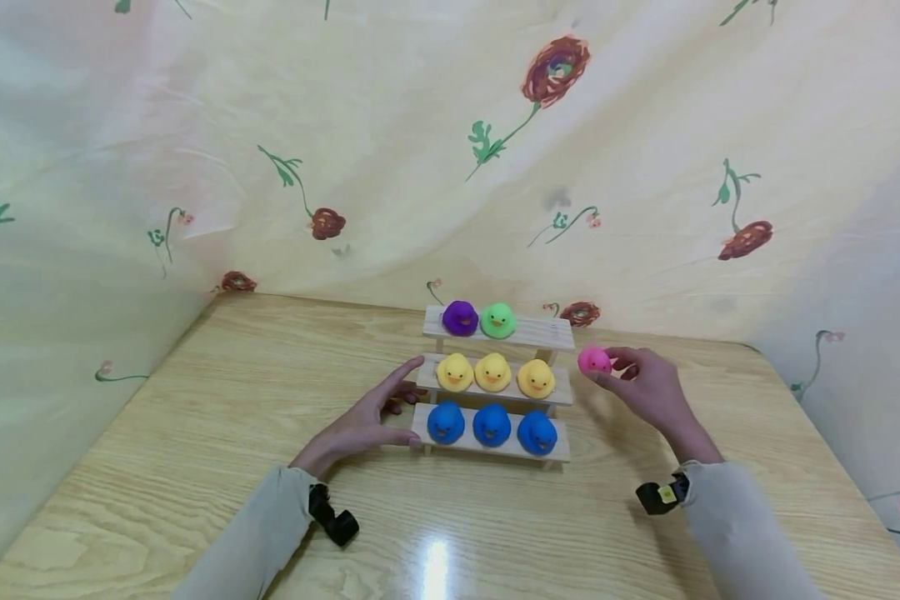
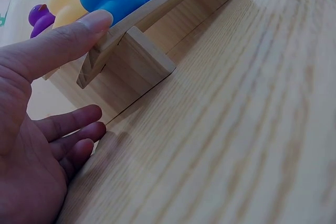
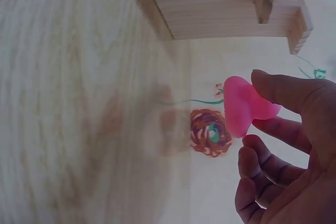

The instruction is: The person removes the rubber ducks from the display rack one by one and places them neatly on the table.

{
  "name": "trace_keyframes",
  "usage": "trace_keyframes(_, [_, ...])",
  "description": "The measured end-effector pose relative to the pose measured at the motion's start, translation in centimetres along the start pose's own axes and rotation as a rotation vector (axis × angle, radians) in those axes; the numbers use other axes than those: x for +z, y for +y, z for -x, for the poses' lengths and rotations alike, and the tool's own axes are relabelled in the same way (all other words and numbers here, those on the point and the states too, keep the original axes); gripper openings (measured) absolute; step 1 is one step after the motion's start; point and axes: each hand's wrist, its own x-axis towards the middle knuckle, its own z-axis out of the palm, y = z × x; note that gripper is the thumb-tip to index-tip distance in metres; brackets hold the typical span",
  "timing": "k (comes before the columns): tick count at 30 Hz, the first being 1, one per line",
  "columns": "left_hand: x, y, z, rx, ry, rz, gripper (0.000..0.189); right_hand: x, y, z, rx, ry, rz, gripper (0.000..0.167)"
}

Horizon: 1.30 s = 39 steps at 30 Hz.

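A three-tier wooden stand (image 1: 536,333) holds rubber ducks in rows. On its top tier sit a purple duck (image 1: 461,318) and a green duck (image 1: 498,320). Three yellow ducks (image 1: 492,372) stand on the middle tier and three blue ducks (image 1: 492,426) on the bottom one. At the stand's left end is my left hand (image 1: 363,421), its thumb (image 2: 79,38) touching the bottom tier's edge and the other fingers loosely bent. Right of the stand, my right hand (image 1: 648,383) pinches a pink rubber duck (image 3: 244,106) between thumb and fingers, held above the table.
The stand is on a light wood-grain table (image 1: 270,375). Behind and at both sides hangs a pale cloth (image 1: 390,125) printed with red flowers. Each wrist wears a black camera, such as the right wrist camera (image 1: 662,495).
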Motion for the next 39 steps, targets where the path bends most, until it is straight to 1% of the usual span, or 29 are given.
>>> trace_keyframes(4, [0.0, 0.0, -0.1, 0.001, 0.0, -0.004, 0.104, 0.6, 0.4, -0.2, 0.018, -0.037, -0.006, 0.049])
trace_keyframes(8, [0.0, 0.0, -0.1, -0.004, 0.002, -0.005, 0.105, 1.1, 0.7, -0.2, 0.053, -0.08, -0.01, 0.051])
trace_keyframes(14, [0.0, -0.1, -0.2, -0.011, 0.005, -0.009, 0.104, 1.6, 1.1, 0.0, 0.095, -0.122, -0.006, 0.054])
trace_keyframes(18, [0.0, -0.1, -0.2, -0.011, 0.006, -0.011, 0.104, 1.9, 1.4, 0.1, 0.109, -0.133, -0.007, 0.054])
trace_keyframes(27, [0.0, 0.0, -0.1, -0.019, 0.007, -0.004, 0.104, 2.4, 1.9, 0.2, 0.102, -0.126, 0.01, 0.051])
trace_keyframes(30, [0.0, 0.1, -0.1, -0.019, 0.007, 0.0, 0.104, 2.4, 1.9, 0.2, 0.107, -0.135, 0.01, 0.053])
trace_keyframes(36, [0.0, 0.0, 0.0, -0.014, 0.006, 0.0, 0.104, 2.2, 1.9, 0.3, 0.151, -0.179, 0.007, 0.06])
trace_keyframes(39, [0.0, 0.0, 0.0, -0.009, 0.004, 0.001, 0.104, 2.0, 1.9, 0.4, 0.139, -0.171, 0.016, 0.061])
